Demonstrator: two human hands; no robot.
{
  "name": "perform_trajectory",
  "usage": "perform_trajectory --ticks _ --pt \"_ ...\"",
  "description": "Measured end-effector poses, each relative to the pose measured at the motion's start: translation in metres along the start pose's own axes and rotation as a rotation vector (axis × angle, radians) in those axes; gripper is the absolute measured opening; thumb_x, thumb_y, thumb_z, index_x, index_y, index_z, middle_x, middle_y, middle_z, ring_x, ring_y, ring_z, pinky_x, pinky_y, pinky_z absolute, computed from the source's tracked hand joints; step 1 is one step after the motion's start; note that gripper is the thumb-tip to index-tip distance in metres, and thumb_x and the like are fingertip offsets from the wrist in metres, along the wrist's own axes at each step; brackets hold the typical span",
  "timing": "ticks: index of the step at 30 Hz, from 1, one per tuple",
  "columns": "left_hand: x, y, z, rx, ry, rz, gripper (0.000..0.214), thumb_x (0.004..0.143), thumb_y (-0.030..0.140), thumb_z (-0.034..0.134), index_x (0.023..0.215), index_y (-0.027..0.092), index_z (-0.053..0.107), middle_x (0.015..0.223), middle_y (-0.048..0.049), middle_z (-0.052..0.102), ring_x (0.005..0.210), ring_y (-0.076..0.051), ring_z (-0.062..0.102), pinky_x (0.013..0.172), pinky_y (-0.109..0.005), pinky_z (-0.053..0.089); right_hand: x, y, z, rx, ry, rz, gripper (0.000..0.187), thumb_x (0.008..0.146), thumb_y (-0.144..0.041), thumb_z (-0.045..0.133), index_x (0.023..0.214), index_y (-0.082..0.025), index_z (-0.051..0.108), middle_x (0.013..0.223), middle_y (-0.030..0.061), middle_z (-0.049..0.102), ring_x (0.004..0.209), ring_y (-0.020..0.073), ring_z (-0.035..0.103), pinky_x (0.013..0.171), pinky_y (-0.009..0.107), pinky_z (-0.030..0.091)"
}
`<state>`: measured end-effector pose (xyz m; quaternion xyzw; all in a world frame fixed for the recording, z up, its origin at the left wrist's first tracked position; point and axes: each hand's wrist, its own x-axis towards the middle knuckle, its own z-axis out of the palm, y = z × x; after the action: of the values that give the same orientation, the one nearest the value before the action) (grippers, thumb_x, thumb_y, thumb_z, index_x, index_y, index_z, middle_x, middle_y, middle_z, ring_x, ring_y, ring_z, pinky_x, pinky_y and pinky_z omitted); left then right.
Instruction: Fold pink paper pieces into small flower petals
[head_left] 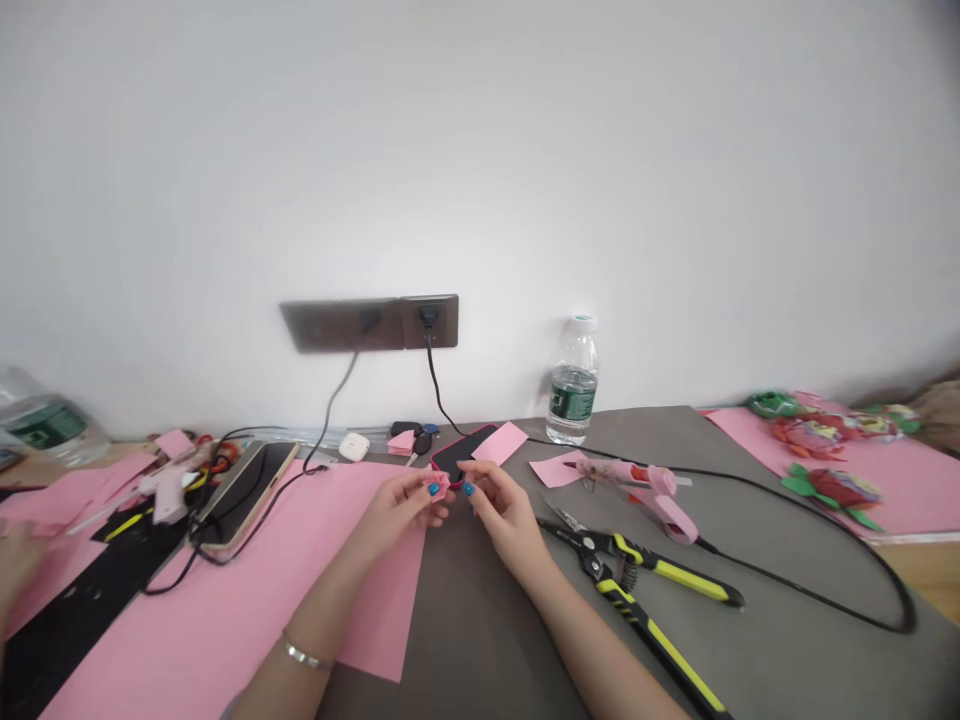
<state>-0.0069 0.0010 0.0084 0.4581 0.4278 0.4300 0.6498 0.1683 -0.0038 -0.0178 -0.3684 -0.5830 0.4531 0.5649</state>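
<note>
My left hand (pixel 409 510) pinches a small folded piece of pink paper (pixel 437 484), which looks like a little paper flower. Close by on its right is my right hand (pixel 501 510), its thumb and bent fingers apart with nothing visible between them. Behind both hands lies a phone with a pink edge (pixel 450 457), partly covered by a pink paper slip (pixel 501 442). Under my left forearm spreads a large pink paper sheet (pixel 300 560). To the right of my right hand are yellow-and-black pliers (pixel 600 565), lying with handles spread, and a pink glue gun (pixel 637 480) with its nozzle over another pink slip (pixel 551 472).
A water bottle (pixel 574 390) stands by the wall. The glue gun's black cable (pixel 825 490) loops at right, near paper flowers (pixel 840 485). Leftward lie another phone (pixel 251 490), a second glue gun (pixel 169 490) and another person's blurred hand (pixel 16 565).
</note>
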Motion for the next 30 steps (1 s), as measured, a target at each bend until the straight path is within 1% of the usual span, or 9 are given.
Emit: perform_trajectory --ticks 3,7,11,15,19,21,24,27,30 --pt "-0.002 0.01 -0.008 -0.012 0.058 0.032 0.046 0.064 0.05 0.084 0.093 0.017 0.072 0.09 -0.0093 0.075 0.082 -0.022 0.072 0.075 -0.032 0.057 0.001 0.001 -0.002 0.037 0.057 0.023 0.027 0.088 -0.038 0.058 0.107 -0.02 0.064 0.08 0.0018 0.056 0.06 0.0132 0.048 0.052 0.024 0.04" --pt "-0.005 0.023 -0.032 0.008 0.211 0.127 0.047 0.062 0.055 0.082 0.089 0.019 0.07 0.099 -0.0082 0.074 0.09 -0.022 0.07 0.082 -0.034 0.056 0.001 0.001 -0.002 0.045 0.077 0.043 0.028 0.087 -0.039 0.059 0.108 -0.02 0.064 0.081 0.0022 0.057 0.059 0.0131 0.049 0.052 0.024 0.042" --pt "-0.006 0.028 -0.057 0.12 0.352 0.187 0.053 0.062 0.056 0.08 0.097 0.017 0.07 0.088 -0.0068 0.073 0.074 -0.018 0.068 0.072 -0.03 0.056 0.0 0.003 0.0 0.013 0.07 0.035 0.03 0.087 -0.04 0.057 0.108 -0.02 0.063 0.08 0.002 0.055 0.059 0.0134 0.048 0.051 0.025 0.041" --pt "-0.002 0.024 -0.065 0.301 0.44 0.234 0.039 0.061 0.045 0.082 0.085 0.018 0.07 0.081 -0.0057 0.074 0.071 -0.019 0.067 0.061 -0.027 0.052 -0.003 0.006 0.001 -0.077 0.047 0.011 0.026 0.089 -0.035 0.054 0.109 -0.02 0.062 0.08 0.002 0.055 0.059 0.0141 0.047 0.051 0.026 0.04" --pt "0.002 0.017 -0.063 0.456 0.472 0.267 0.025 0.062 0.037 0.08 0.078 0.02 0.072 0.08 -0.0051 0.075 0.075 -0.022 0.068 0.066 -0.03 0.053 -0.004 0.006 0.003 -0.252 0.013 -0.092 0.024 0.088 -0.021 0.051 0.11 -0.022 0.06 0.085 0.0036 0.06 0.065 0.0166 0.053 0.057 0.028 0.044" --pt "0.005 0.014 -0.064 0.499 0.473 0.269 0.023 0.064 0.037 0.078 0.08 0.02 0.073 0.079 -0.0059 0.075 0.074 -0.023 0.069 0.066 -0.031 0.054 -0.002 0.006 0.006 -0.395 -0.027 -0.22 0.031 0.085 -0.011 0.049 0.111 -0.024 0.061 0.098 0.0069 0.064 0.083 0.0213 0.06 0.074 0.034 0.049" --pt "0.008 0.01 -0.068 0.525 0.471 0.277 0.025 0.067 0.036 0.075 0.085 0.019 0.074 0.084 -0.0081 0.076 0.076 -0.025 0.07 0.066 -0.032 0.055 0.007 0.008 0.015 -0.643 -0.101 -0.364 0.044 0.082 -0.002 0.047 0.117 -0.025 0.062 0.117 0.0099 0.063 0.109 0.0274 0.055 0.092 0.044 0.043" --pt "0.012 0.006 -0.074 0.529 0.465 0.287 0.028 0.068 0.032 0.074 0.091 0.018 0.074 0.092 -0.0096 0.077 0.081 -0.026 0.071 0.073 -0.035 0.056 0.018 0.013 0.025 -0.861 -0.145 -0.397 0.039 0.083 -0.001 0.051 0.109 -0.025 0.066 0.121 0.0101 0.063 0.109 0.0298 0.054 0.087 0.044 0.04" --pt "0.015 0.002 -0.078 0.521 0.452 0.297 0.028 0.067 0.027 0.073 0.094 0.017 0.073 0.093 -0.0104 0.077 0.082 -0.026 0.073 0.079 -0.038 0.056 0.029 0.016 0.03 -0.913 -0.152 -0.407 0.026 0.085 -0.002 0.054 0.092 -0.024 0.067 0.109 0.0066 0.067 0.099 0.0264 0.056 0.08 0.04 0.038"
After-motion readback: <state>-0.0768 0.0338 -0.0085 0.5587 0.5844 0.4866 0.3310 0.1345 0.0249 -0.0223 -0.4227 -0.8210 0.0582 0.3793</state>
